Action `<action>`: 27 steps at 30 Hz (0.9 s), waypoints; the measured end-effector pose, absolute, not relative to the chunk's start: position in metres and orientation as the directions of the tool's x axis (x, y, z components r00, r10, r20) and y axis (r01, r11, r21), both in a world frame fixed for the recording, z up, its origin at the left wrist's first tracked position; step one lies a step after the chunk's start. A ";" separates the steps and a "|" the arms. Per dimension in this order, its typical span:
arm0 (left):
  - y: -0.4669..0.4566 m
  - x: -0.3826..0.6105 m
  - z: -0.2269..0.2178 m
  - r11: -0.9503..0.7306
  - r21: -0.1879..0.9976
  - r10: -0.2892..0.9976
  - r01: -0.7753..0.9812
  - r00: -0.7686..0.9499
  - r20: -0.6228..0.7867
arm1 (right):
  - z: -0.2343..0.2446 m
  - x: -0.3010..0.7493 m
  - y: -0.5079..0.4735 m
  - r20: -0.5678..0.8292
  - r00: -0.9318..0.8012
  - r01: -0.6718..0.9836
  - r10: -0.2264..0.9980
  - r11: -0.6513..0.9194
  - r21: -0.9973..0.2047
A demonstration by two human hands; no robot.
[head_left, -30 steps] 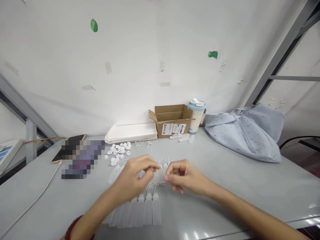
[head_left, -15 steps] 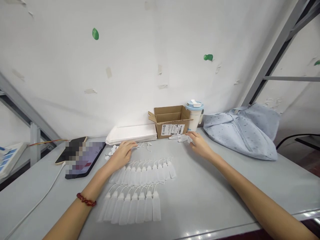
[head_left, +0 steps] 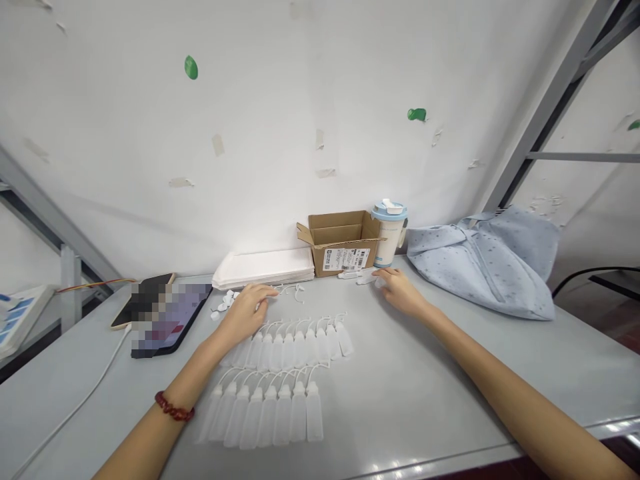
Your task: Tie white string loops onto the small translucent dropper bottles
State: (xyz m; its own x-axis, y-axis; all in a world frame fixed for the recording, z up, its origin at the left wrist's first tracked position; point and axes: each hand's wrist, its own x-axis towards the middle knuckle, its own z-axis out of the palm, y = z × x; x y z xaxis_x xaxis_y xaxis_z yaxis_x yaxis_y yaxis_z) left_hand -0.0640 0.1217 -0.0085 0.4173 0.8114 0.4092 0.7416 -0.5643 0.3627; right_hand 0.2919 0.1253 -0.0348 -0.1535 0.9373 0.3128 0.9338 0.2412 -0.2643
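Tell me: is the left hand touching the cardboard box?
Apart. The head view shows grey tabletop between the fingertips of the left hand and the cardboard box.

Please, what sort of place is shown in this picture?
Probably a small workshop or packing area: a grey table bears two rows of translucent bottle-shaped pieces, with an open cardboard box behind them.

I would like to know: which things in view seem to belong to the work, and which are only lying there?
Probably the work:
bottles, two rows
caps, by the left hand
strings, behind the bottles
loose pieces, by the right hand

Probably just lying there:
phones
cup
bag
box, unsure
white stack, unsure
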 end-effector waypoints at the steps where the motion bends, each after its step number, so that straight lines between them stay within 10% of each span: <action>1: 0.119 -0.062 -0.006 -0.543 0.384 0.826 0.747 0.391 0.407 | -0.033 0.291 0.124 0.309 -0.141 0.935 0.941 0.229 -0.269; 18: 0.092 -0.037 0.007 -0.390 0.815 0.920 0.428 0.136 0.368 | -0.006 0.264 0.102 0.348 0.047 0.820 0.936 0.163 -0.549; 22: 0.073 -0.023 0.017 -0.381 0.819 0.924 0.429 0.211 0.319 | -0.003 0.225 0.074 0.358 -0.130 0.433 0.925 0.377 -0.818; 27: 0.050 -0.010 0.029 -0.493 0.756 0.856 0.430 0.395 0.334 | -0.005 0.189 0.036 0.373 -0.337 0.178 0.865 0.447 -0.877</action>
State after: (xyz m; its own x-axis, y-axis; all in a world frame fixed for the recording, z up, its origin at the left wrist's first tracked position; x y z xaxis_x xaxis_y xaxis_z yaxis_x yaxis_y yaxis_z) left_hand -0.0104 0.0503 0.0293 0.3945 0.8561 0.3338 0.4298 -0.4930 0.7565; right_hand 0.1893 0.0365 -0.0047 -0.3366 0.8646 0.3730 0.1778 0.4473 -0.8765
